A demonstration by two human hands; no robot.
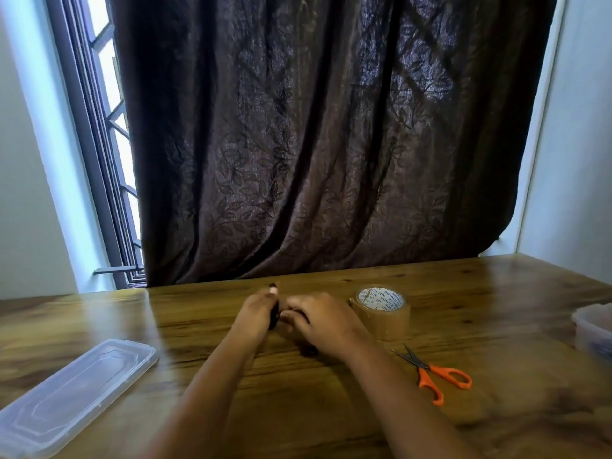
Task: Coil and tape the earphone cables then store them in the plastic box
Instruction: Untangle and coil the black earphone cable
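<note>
Earphone cable (274, 319), gripped by left hand (256, 309) and pinched by right hand (324, 321), could uncoil if either grip slackens before taping.

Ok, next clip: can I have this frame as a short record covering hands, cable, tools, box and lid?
surface: wooden table
left hand: grips the dark cable
right hand: fingers curled onto the same cable; detail blurred
tape: brown roll lying flat, just right of the hands
scissors: orange handles, on the table nearer than the tape, untouched
lid: clear, lying alone at far left
box: at the right edge, partly cut off, contents unclear
</note>
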